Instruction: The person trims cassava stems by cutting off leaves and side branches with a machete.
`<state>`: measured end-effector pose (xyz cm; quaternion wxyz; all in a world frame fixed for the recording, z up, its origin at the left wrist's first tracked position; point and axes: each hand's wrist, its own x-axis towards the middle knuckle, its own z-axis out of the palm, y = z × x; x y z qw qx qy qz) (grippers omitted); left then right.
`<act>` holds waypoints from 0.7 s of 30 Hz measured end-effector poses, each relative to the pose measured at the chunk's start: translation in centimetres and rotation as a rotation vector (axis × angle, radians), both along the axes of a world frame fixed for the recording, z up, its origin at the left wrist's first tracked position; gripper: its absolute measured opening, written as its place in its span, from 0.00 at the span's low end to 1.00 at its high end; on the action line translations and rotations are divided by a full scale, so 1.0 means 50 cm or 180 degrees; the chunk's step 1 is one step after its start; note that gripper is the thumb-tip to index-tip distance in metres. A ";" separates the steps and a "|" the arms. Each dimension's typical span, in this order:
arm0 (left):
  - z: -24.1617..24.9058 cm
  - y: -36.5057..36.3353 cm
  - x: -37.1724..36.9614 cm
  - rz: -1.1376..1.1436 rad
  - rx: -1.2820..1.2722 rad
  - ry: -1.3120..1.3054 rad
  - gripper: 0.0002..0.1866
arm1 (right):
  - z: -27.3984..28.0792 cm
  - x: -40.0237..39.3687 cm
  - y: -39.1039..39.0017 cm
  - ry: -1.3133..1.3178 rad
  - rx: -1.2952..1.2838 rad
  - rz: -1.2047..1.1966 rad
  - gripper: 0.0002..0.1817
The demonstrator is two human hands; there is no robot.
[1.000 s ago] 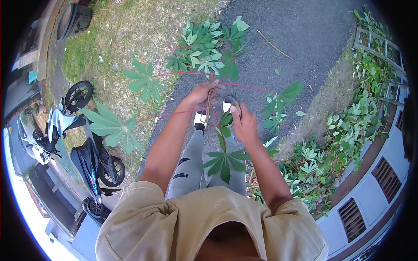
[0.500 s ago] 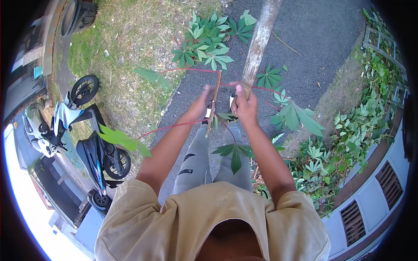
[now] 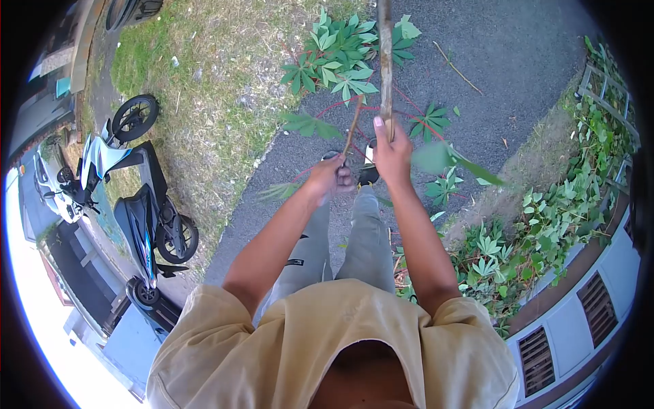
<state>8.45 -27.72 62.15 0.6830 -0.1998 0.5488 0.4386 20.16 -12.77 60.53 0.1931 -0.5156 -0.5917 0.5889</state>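
Note:
My left hand (image 3: 330, 178) is wrapped round a thin brown cassava stem (image 3: 354, 124), which points up and away from me. Red stalks spread from it, carrying green leaves such as the cassava leaf (image 3: 311, 125) on the left. To the right, a big leaf (image 3: 439, 160) is smeared by motion. In my right hand (image 3: 393, 155) is the handle of a machete (image 3: 386, 65), its long worn blade stretching forward, seen nearly edge-on. Its base is close beside the stem. A cluster of cut cassava leaves (image 3: 340, 54) lies on the ground ahead.
Dark asphalt (image 3: 490, 41) lies underfoot, with dry grass (image 3: 225, 75) to the left and a loose twig (image 3: 458, 68) ahead. Motorbikes (image 3: 153, 204) are parked at left. Leafy vines (image 3: 565, 198) grow along a low white wall (image 3: 565, 344) on the right.
My left hand has closed round the stem, where it was flat beside it. The machete has turned from showing its broad side to nearly edge-on. The stem's leaves have swung round.

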 end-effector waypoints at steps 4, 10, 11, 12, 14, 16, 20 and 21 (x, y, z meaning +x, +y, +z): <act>-0.047 0.061 -0.067 0.1061 0.0164 -0.0625 0.12 | 0.006 0.069 -0.097 -0.0329 0.0251 0.0248 0.26; 0.000 0.114 -0.098 0.1839 0.0417 -0.1410 0.12 | -0.056 0.098 -0.172 -0.0654 0.0102 0.0738 0.24; 0.011 0.115 -0.093 0.1911 0.0452 -0.1487 0.12 | -0.055 0.086 -0.169 -0.0667 0.0266 0.0784 0.23; 0.021 0.117 -0.089 0.1907 0.0442 -0.1481 0.12 | -0.054 0.077 -0.166 -0.0684 0.0421 0.0823 0.22; 0.054 0.127 -0.083 0.2007 0.0392 -0.1373 0.13 | -0.058 0.065 -0.142 -0.0635 0.0516 0.0848 0.21; 0.072 0.130 -0.081 0.1959 0.0378 -0.1334 0.14 | -0.081 0.074 -0.113 -0.0748 0.0812 0.0970 0.22; 0.053 0.142 -0.087 0.1507 0.0209 -0.1015 0.15 | -0.100 0.085 -0.090 -0.0842 0.0612 0.0774 0.22; 0.041 0.140 -0.092 0.1507 0.0223 -0.1015 0.15 | -0.099 0.088 -0.086 -0.0684 0.0577 0.0759 0.22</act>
